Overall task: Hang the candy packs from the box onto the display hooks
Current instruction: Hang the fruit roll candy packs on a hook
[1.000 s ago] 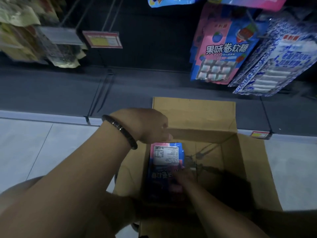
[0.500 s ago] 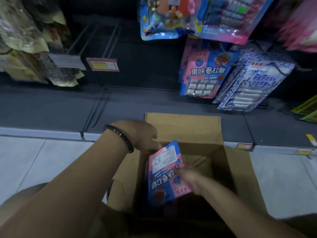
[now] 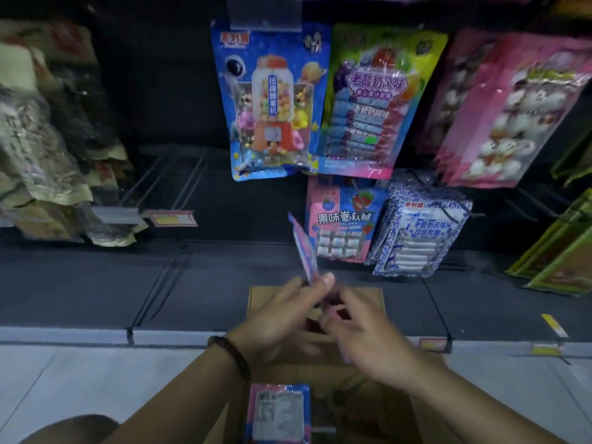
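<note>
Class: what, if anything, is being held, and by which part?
A pink-and-blue candy pack, pinched at its lower end by the left hand; whether the right hand grips it too cannot be told.

Both forearms are reaching forward above the cardboard box (image 3: 261, 299). The left hand (image 3: 278, 318), a beaded band (image 3: 230, 354) on its wrist, is pinching the candy pack (image 3: 304, 248) between thumb and fingers. The right hand (image 3: 368, 344), fingers curled, is gripping its lower end.
</note>
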Available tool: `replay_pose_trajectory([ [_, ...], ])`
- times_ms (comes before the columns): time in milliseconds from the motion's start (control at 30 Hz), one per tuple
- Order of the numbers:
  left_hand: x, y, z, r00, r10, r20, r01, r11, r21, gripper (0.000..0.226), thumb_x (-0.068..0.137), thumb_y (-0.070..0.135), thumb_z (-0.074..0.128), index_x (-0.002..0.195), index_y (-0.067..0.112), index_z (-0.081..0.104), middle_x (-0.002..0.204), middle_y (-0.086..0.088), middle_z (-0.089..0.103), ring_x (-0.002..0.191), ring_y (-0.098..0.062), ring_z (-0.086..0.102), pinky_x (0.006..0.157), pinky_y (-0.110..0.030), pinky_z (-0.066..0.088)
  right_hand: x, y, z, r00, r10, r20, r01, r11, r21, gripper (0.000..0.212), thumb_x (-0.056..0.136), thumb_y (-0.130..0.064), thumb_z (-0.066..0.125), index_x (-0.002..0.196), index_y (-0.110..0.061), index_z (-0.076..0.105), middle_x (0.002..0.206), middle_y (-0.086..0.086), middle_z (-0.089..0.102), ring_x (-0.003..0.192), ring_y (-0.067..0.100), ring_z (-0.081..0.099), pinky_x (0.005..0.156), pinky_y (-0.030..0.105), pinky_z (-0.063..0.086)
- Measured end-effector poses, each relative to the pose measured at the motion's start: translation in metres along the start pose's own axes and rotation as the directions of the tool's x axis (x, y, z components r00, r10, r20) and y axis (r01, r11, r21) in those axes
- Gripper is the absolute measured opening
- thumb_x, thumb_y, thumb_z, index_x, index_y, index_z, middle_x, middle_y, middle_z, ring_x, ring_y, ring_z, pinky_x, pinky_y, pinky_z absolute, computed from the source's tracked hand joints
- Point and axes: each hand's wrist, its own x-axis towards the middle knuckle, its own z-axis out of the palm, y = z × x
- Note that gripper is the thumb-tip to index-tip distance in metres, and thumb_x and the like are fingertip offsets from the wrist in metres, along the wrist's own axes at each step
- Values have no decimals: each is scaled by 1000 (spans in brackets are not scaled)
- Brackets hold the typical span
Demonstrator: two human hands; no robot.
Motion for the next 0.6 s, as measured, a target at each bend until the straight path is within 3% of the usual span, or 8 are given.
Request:
replay_pose_trajectory([
  [67, 11, -5, 1, 990, 82, -114, -89, 995, -52, 49, 95, 40, 77, 128, 6, 65, 123, -23, 74, 103, -33, 75, 81, -45, 63, -3, -3, 6, 994, -71, 88, 78, 994, -74, 64, 82, -72, 51, 137, -41, 51, 126, -16, 50, 110, -6, 55, 95, 22, 47],
  [167, 26, -8, -5, 961, 110, -252, -138, 986, -93, 23, 106, 12, 61, 123, -1, 70, 121, -28, 74, 117, -45, 70, 107, -61, 53, 7, -3, -3, 983, -87, 161, 106, 987, -118, 83, 81, -80, 47, 153, -37, 45, 138, -21, 39, 132, -4, 44, 114, 24, 39],
  [300, 30, 3, -16, 981, 59, -186, -80, 991, -108, 22, 107, 4, 54, 124, 4, 69, 117, -21, 78, 108, -40, 75, 90, -51, 64, 26, 12, -32, 996, -69, 47, 73, 994, -76, 40, 99, -52, 64, 137, -40, 61, 131, -20, 51, 116, -3, 60, 110, 34, 49],
  [367, 28, 6, -25, 978, 115, -173, -97, 989, 108, 16, 104, 4, 61, 114, 9, 72, 106, -10, 82, 95, -27, 80, 81, -40, 67, 35, 22, -48, 998, -56, -42, 50, 989, -137, 34, 102, -39, 66, 135, -38, 60, 133, -17, 50, 117, -3, 57, 113, 36, 47],
  [400, 31, 5, -32, 966, 178, -188, -112, 943, 315, 12, 102, 7, 67, 109, 13, 74, 102, -5, 83, 92, -20, 80, 82, -38, 66, 38, 26, -54, 994, -57, -89, 43, 987, -156, 37, 102, -35, 68, 138, -36, 58, 135, -15, 48, 120, -2, 55, 116, 37, 45],
  [467, 37, 4, -44, 933, 302, -197, -78, 703, 707, 3, 96, 18, 76, 95, 19, 73, 92, 4, 80, 82, -7, 74, 78, -30, 61, 43, 31, -61, 975, -117, -189, 78, 977, -199, 52, 98, -29, 72, 146, -33, 51, 138, -13, 43, 131, 6, 48, 121, 37, 40],
  [533, 41, 5, -47, 907, 383, -176, -18, 452, 892, 10, 94, 30, 78, 93, 26, 68, 91, 6, 75, 81, -10, 70, 72, -29, 54, 44, 32, -59, 937, -241, -255, 159, 940, -302, 68, 92, -25, 78, 152, -30, 47, 141, -9, 39, 138, 14, 42, 122, 39, 37],
  [600, 40, 6, -44, 880, 459, -123, 5, 249, 969, 18, 94, 42, 73, 108, 32, 70, 102, 6, 76, 96, -21, 70, 76, -36, 55, 42, 31, -53, 906, -340, -251, 201, 869, -452, 79, 85, -29, 83, 155, -28, 46, 149, -3, 39, 142, 22, 39, 122, 45, 37],
])
